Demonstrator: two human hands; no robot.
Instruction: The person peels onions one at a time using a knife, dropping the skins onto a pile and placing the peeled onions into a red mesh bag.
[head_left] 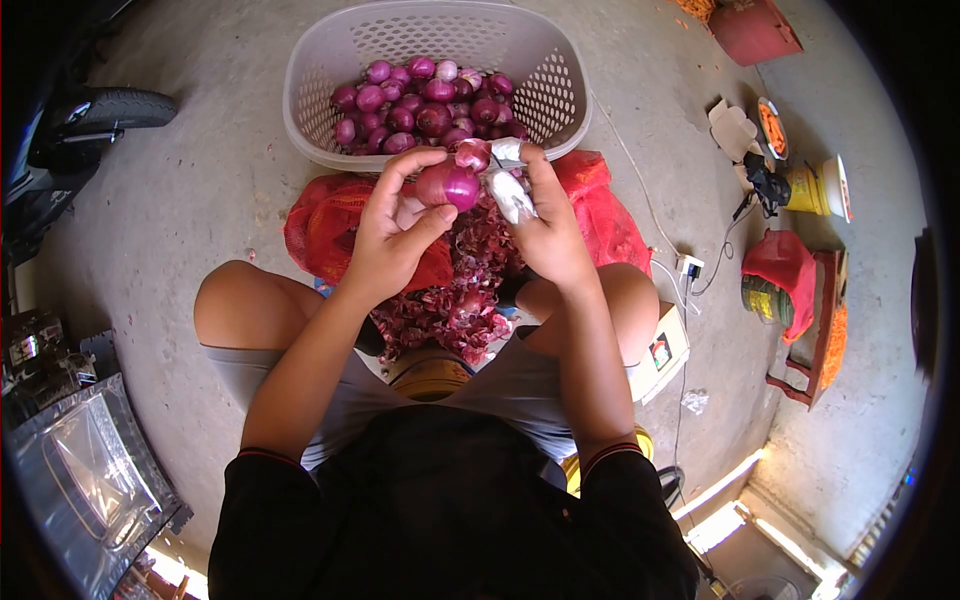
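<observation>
My left hand [395,222] grips a red onion [449,187] between thumb and fingers, its bare side shiny purple. A flap of reddish papery onion skin [473,154] stands up at the onion's far edge. My right hand [545,215], white wrapping on its thumb and index finger, pinches at that skin. Something thin and dark shows by the wrapped fingertips, too small to name. Below both hands, a heap of dry onion peels [455,295] lies between my legs. Just beyond them stands a grey plastic basket [305,95] holding several peeled red onions [433,120].
Red mesh sacks [600,215] lie on either side of the peels. A white cable [640,190] runs along the floor to a socket block [688,266]. At right are a red bench [828,320] and a yellow container [808,190]. A motorcycle wheel [120,107] is at left.
</observation>
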